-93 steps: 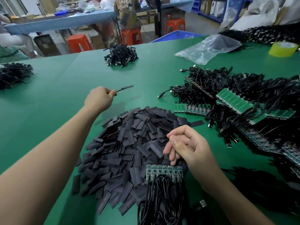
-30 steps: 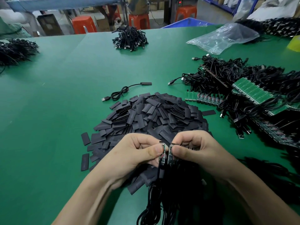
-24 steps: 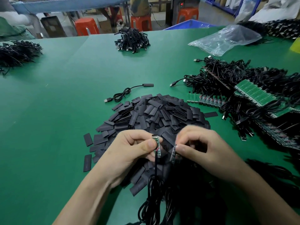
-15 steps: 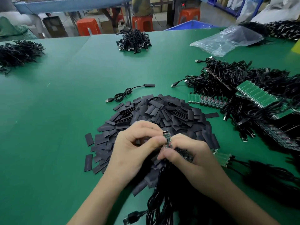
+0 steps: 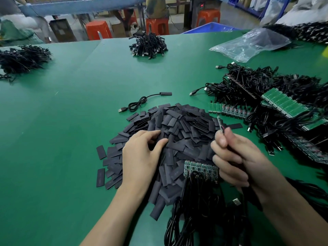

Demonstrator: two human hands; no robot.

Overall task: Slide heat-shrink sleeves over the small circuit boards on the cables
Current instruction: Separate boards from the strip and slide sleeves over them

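Right hand [image 5: 236, 157] pinches the cable [image 5: 223, 130] under its small board [image 5: 219, 121], left hand [image 5: 140, 157] curls into the sleeve pile [image 5: 181, 125], grip unclear: best lift just one sleeve, mouth squeezed open.

Two hands were there, left hand [image 5: 140, 157] and right hand [image 5: 236, 157]. One board [image 5: 219, 122] stuck out of the right pinch, one strip of boards [image 5: 200, 167] sat just under that grip, one loose cable [image 5: 138, 103] lay beyond it, three orange stools [image 5: 98, 30] far behind. Sleeves [image 5: 177, 125] were too many to count.
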